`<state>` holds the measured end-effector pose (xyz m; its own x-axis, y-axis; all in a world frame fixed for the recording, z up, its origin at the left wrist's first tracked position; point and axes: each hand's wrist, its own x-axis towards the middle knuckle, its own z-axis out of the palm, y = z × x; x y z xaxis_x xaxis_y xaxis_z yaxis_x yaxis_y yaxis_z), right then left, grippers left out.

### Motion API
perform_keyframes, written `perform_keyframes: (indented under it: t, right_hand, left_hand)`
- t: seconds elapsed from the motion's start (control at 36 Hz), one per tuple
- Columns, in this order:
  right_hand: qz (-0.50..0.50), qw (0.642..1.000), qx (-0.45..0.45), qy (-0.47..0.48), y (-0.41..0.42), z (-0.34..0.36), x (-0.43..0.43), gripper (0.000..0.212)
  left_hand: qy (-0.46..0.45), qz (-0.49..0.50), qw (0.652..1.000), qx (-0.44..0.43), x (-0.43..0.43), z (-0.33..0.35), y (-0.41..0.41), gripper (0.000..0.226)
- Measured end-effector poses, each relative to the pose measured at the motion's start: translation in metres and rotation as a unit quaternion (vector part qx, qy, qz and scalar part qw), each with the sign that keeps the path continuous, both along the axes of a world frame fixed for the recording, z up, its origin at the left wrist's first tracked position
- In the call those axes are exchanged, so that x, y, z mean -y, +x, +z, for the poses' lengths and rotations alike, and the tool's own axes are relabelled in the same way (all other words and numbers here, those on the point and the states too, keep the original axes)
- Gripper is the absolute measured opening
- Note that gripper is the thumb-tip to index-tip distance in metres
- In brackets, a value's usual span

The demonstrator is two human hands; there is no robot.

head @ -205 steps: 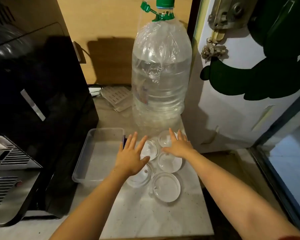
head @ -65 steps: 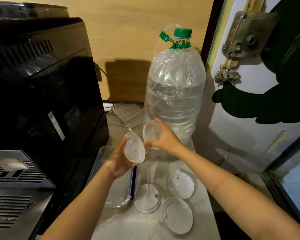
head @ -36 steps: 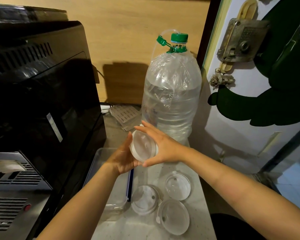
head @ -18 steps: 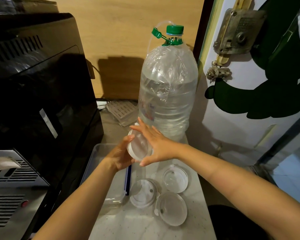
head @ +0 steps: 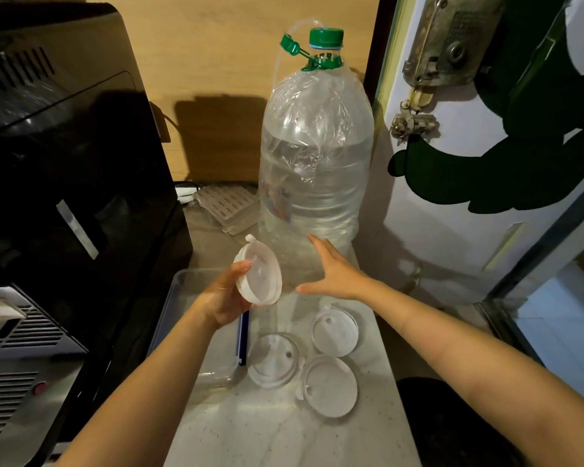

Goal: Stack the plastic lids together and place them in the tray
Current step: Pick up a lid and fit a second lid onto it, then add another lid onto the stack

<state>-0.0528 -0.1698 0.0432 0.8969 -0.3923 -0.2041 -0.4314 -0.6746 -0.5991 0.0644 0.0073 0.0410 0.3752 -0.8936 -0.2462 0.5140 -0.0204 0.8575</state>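
The left hand grips the stacked lids, fingers clamped on the rim, above the clear tray; the stack is translucent white, round, tilted, with a small tab on top; the right hand hangs just beside it, fingers spread, empty; three more lids lie flat on the marble counter.

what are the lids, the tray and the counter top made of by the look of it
Lids: thin, clear to milky plastic, glossy; the counter shows through the ones lying flat.
Tray: clear hard plastic, smooth; its floor and rim are see-through.
Counter top: pale speckled stone or a laminate copy, polished; the picture cannot settle which.
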Motion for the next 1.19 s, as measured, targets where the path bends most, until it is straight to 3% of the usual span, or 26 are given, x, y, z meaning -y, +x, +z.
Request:
perform_keyframes:
  t: [0.25, 0.5, 0.64, 0.89, 1.03, 1.19]
  right_hand:
    - [-0.134, 0.966, -0.216, -0.051, -0.019, -0.059, -0.014, 0.118]
    - [-0.206, 0.942, -0.264, -0.031, -0.023, -0.088, -0.036, 0.111]
    - [-0.221, 0.941, -0.249, -0.056, -0.025, -0.091, -0.043, 0.104]
    - [-0.215, 0.958, -0.177, -0.063, -0.028, -0.075, -0.039, 0.096]
    - [-0.215, 0.970, -0.105, -0.050, -0.026, -0.049, -0.032, 0.092]
    - [-0.192, 0.981, -0.001, -0.041, -0.025, -0.002, -0.035, 0.089]
  left_hand:
    - [0.018, -0.005, 1.000, 0.020, -0.005, -0.009, -0.007, 0.097]
    - [0.036, 0.002, 0.999, 0.009, -0.014, -0.013, -0.010, 0.101]
    - [0.045, 0.012, 0.999, 0.011, -0.024, -0.014, -0.011, 0.114]
    - [0.038, 0.024, 0.999, 0.004, -0.036, -0.008, -0.012, 0.103]
    - [0.042, 0.036, 0.998, -0.009, -0.038, -0.010, -0.012, 0.118]
    - [0.028, 0.034, 0.999, -0.029, -0.031, -0.012, -0.015, 0.111]
